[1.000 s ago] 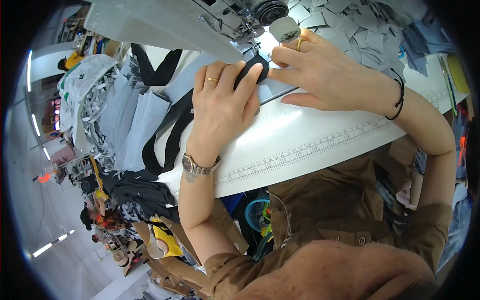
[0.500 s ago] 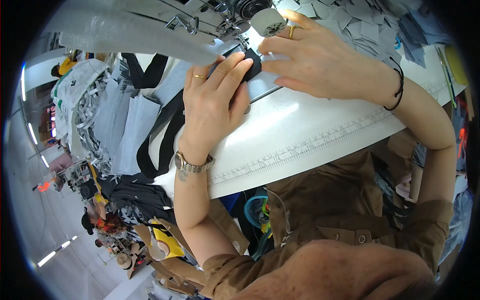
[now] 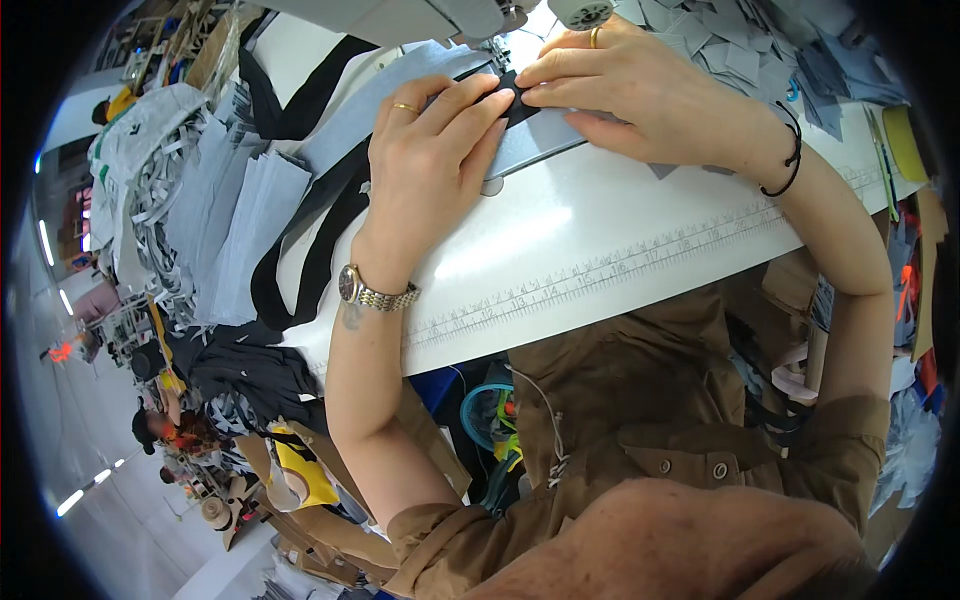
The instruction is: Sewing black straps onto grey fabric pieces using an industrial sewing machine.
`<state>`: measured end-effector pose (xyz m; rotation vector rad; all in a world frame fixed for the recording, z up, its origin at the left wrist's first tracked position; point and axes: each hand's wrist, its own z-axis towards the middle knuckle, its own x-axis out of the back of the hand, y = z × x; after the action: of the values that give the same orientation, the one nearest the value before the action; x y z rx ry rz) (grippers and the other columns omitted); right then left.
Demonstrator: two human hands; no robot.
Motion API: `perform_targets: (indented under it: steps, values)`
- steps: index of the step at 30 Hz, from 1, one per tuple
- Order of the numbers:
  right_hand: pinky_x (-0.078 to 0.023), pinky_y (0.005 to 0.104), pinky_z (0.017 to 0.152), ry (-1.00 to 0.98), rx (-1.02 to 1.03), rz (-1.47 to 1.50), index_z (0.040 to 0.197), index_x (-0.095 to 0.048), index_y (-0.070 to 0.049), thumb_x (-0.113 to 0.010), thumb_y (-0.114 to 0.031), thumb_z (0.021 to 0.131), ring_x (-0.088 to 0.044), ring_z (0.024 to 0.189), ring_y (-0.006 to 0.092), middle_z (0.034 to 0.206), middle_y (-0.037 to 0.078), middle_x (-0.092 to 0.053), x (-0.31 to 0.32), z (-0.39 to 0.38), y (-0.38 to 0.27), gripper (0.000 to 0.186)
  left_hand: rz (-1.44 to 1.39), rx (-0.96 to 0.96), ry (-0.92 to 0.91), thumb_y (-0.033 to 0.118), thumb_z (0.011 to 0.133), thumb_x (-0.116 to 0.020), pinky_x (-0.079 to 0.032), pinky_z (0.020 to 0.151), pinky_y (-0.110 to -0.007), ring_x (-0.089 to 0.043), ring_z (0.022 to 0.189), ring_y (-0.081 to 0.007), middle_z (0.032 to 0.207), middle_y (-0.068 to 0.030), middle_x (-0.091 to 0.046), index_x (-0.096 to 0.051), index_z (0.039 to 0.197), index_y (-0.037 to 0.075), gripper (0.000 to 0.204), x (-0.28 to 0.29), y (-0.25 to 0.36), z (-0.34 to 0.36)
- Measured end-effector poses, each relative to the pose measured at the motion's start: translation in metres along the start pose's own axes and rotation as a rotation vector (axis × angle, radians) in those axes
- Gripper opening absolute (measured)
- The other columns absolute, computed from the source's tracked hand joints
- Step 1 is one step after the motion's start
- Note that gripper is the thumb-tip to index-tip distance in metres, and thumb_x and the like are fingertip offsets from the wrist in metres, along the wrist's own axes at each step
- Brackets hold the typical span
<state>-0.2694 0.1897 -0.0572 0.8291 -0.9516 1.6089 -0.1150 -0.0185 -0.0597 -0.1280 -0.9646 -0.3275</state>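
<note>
A small piece of black fabric (image 3: 514, 107) lies beside the presser foot (image 3: 499, 55) of a sewing machine (image 3: 425, 18). My left hand (image 3: 425, 165) is curled over its left side, fingertips pressing on it; the thumb is mostly hidden. From the right, the fingertips of my right hand (image 3: 655, 95) touch the fabric, with the thumb held apart from the fingers. Under the fingers lies the metal bed plate (image 3: 540, 143) of the machine. Long black strips (image 3: 305, 265) loop to the left of my left wrist, next to a light grey fabric band (image 3: 365, 105).
Stacked grey fabric pieces (image 3: 265, 205) and a bundle of offcuts (image 3: 135, 190) are at the left. Scattered light grey pieces (image 3: 740, 62) cover the far right. A printed ruler (image 3: 600, 280) runs along the white table's near edge. A blue-rimmed basket (image 3: 472, 425) sits below.
My right hand has come down from beside the machine's round knob onto the black fabric. My left hand stays at the fabric. The whole view has shifted slightly.
</note>
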Motion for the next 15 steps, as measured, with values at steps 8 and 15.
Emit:
perform_targets:
  steps: [8,15]
  values:
    - [-0.043,0.0457,0.109,-0.069,0.022,-0.014,0.120,-0.071,-0.004,-0.066,-0.006,0.089,-0.058,0.126,0.0271,0.132,0.007,-0.066,0.007,0.004,0.000,0.031,0.051,0.007,0.045,0.019,0.086,-0.076,-0.048,0.093,-0.040,-0.065,0.101,-0.0225,0.110,0.0008,-0.075,-0.078,0.102,0.013,0.017,-0.003,0.000,-0.005]
    - [-0.043,0.0453,0.112,-0.098,0.029,-0.086,0.117,-0.070,0.003,-0.063,-0.006,0.091,-0.055,0.131,0.0314,0.131,0.010,-0.066,0.007,0.007,0.001,0.029,0.117,0.012,0.111,0.027,0.088,-0.073,-0.047,0.097,-0.040,-0.067,0.100,-0.0218,0.100,0.0016,-0.076,-0.079,0.096,0.013,0.018,-0.013,0.001,-0.007]
